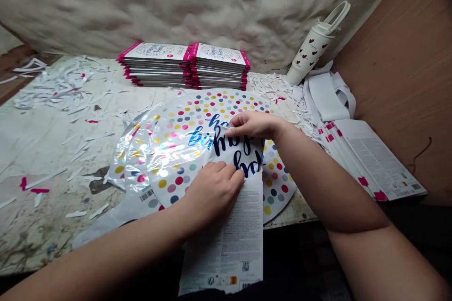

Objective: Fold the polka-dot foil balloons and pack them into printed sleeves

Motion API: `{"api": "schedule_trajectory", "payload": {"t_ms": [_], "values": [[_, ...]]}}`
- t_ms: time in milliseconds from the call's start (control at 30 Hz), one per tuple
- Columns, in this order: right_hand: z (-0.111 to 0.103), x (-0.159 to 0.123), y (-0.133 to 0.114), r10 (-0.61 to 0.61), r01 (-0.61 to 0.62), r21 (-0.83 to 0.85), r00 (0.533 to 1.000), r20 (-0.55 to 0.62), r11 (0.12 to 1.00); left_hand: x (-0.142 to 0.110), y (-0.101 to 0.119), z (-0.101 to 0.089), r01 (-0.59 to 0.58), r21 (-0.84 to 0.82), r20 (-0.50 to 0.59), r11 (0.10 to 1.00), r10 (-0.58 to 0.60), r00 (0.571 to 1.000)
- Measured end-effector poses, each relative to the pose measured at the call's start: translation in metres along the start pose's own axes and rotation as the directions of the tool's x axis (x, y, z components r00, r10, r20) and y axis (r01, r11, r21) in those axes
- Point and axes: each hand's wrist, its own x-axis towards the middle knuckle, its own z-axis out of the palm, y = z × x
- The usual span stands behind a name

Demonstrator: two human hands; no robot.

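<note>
Head view, the only one: my R hand point(251, 125) has thumb & finger pinched on a thin film flap w/ dark script lettering point(227, 149), lifted above a round white foil balloon w/ multicoloured dots point(178, 153); my L hand point(216, 186) is curled closed on the top edge of a white printed cardboard pkt point(243, 225), which runs past the worn whitish tabletop point(45, 218) toward me. Can't tell if any film is inside the pkt. Progress, I'd judge: this one's mid-job — the pink-and-white pkt stacks point(221, 52) at the back look done, while the dotted foil under my hands & the flat white pkts point(376, 148) at right seem left to do. Count: 2 hands, 1 pkt gripped, 2 stacks (layers too many to count), 1 pile of flat pkts, at least 3 overlapping balloons, 1 white tumbler w/ dark red hearts point(310, 51); paper scraps point(56, 82) — past counting.
</note>
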Motion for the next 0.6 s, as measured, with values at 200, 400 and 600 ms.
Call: {"api": "schedule_trajectory", "payload": {"t_ms": [200,400,600], "values": [[0.016,-0.006,-0.001,-0.115,0.100,-0.124,0.986,-0.123,0.987,-0.004,0.001,-0.003,0.034,-0.029,-0.010,0.999,-0.034,0.999],[0.032,-0.023,-0.006,-0.033,0.098,-0.339,0.981,0.193,0.936,-0.007,0.005,-0.014,0.078,-0.085,0.029,0.993,-0.076,0.997],[0.039,-0.055,0.017,-0.301,0.331,-0.009,0.844,-0.444,0.944,-0.007,-0.005,-0.036,0.157,-0.032,-0.058,0.987,-0.159,0.986]]}}
